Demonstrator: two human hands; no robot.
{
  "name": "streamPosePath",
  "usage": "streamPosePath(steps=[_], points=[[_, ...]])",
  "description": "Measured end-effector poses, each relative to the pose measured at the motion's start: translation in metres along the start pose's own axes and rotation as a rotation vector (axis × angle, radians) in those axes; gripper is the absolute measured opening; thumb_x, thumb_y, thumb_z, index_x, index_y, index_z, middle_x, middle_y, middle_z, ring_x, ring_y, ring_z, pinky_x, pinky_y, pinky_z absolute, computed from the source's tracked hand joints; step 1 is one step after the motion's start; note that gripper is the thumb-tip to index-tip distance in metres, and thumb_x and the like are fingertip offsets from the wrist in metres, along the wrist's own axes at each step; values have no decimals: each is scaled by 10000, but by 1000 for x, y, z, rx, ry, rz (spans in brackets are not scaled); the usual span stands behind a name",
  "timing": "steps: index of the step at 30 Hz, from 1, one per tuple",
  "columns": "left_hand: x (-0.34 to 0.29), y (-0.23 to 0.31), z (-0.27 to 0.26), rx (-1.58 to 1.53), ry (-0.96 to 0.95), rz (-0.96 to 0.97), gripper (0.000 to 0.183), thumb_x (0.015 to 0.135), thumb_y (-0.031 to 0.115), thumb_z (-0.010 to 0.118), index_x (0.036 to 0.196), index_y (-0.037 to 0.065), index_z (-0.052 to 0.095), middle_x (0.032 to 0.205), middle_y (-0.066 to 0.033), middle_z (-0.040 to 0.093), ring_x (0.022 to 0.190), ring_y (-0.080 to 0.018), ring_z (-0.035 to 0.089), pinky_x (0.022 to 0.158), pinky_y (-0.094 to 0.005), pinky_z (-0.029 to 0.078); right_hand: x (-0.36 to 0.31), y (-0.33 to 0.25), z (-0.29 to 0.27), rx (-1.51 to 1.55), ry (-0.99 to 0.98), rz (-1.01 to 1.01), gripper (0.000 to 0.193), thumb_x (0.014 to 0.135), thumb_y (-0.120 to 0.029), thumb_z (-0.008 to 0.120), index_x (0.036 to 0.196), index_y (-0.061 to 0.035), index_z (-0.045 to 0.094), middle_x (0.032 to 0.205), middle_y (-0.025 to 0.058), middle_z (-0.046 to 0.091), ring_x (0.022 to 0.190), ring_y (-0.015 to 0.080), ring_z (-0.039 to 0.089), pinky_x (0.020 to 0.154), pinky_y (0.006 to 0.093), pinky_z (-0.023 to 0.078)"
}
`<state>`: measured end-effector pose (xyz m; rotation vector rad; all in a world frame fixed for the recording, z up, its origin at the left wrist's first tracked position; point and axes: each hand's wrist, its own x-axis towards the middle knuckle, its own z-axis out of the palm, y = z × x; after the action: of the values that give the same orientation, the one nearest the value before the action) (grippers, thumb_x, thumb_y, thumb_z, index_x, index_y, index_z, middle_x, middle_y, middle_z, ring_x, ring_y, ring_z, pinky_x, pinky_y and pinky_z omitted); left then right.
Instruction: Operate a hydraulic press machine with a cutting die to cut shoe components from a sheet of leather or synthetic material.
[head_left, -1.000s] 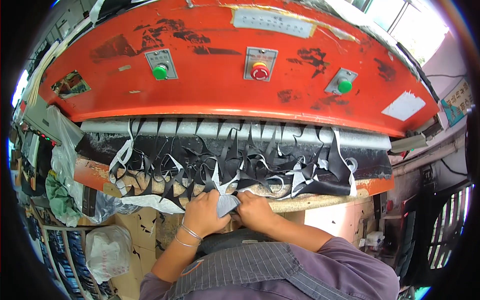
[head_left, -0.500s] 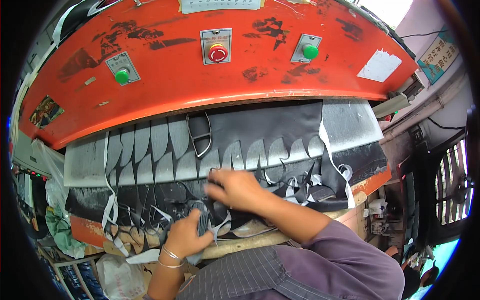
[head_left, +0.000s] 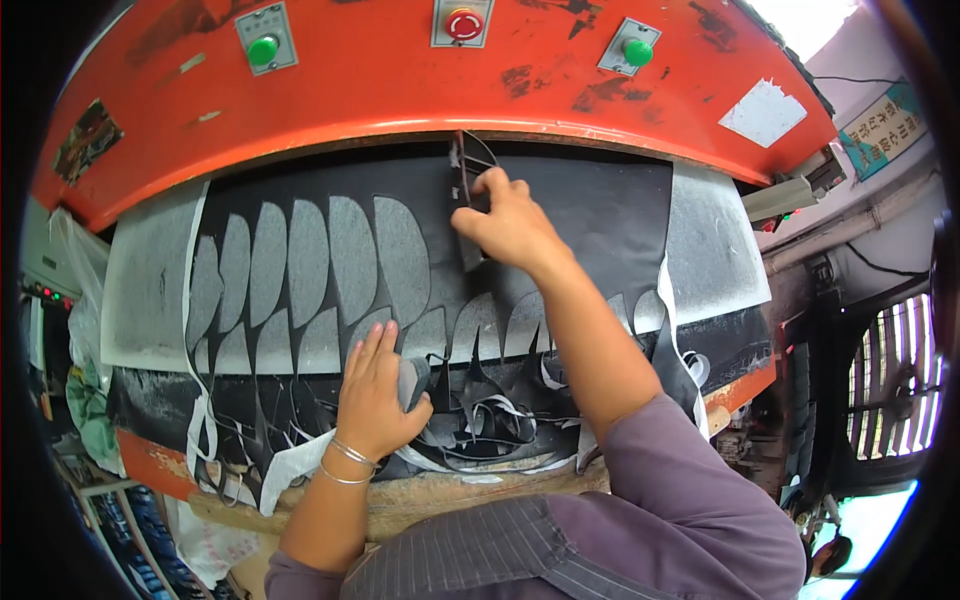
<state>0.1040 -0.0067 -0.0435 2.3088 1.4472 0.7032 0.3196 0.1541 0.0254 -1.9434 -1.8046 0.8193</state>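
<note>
My right hand (head_left: 515, 225) grips a half-moon metal cutting die (head_left: 459, 190) by its edge. The die stands tilted over the black sheet (head_left: 590, 210), close under the machine's front. Below and to the left, my left hand (head_left: 370, 405) has a small stack of grey cut pieces (head_left: 409, 383) between thumb and fingers, its fingertips on the sheet's near part. Rows of half-moon holes in the sheet show the pale grey cutting board (head_left: 720, 240) beneath. At the near edge hang black and white offcut strips (head_left: 490, 415).
A red machine beam (head_left: 370, 90) spans the far side, with two green buttons (head_left: 263, 50) and a red stop button (head_left: 464, 24). A wooden bar (head_left: 430, 505) runs along the near edge. Clear plastic (head_left: 85, 260) hangs at left.
My right hand has moved up from the near offcuts and now holds the die, lifted from the sheet. The sheet has shifted toward me, and my left hand has moved up onto it.
</note>
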Motion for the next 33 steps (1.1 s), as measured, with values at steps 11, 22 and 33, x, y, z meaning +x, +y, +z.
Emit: streamPosePath(steps=[11,22,33], points=[[2,10,9,-130,20,-49,858,670,174,688,1411,-52,318,1424,-223,412,1344,-392,362,1120,-496,248,-28,97,11,-202,37,-479,804,596,-493,832,1242,-90,574,1378,195,481,1344,352,389,1111,502,224],[-4,20,5,-134,1,-59,635,667,176,692,1202,-70,456,1414,-251,415,1338,-402,370,1110,-504,263,-42,103,26,-238,138,-710,695,578,-530,790,1113,-114,636,1216,196,609,1285,303,477,1056,548,297],[12,4,5,-329,168,-205,569,702,151,688,1212,-20,505,1198,-204,568,1184,-338,521,1012,-451,380,-24,102,33,-297,187,-719,794,614,-588,746,1249,-142,578,1274,207,572,1286,320,473,1054,547,299]])
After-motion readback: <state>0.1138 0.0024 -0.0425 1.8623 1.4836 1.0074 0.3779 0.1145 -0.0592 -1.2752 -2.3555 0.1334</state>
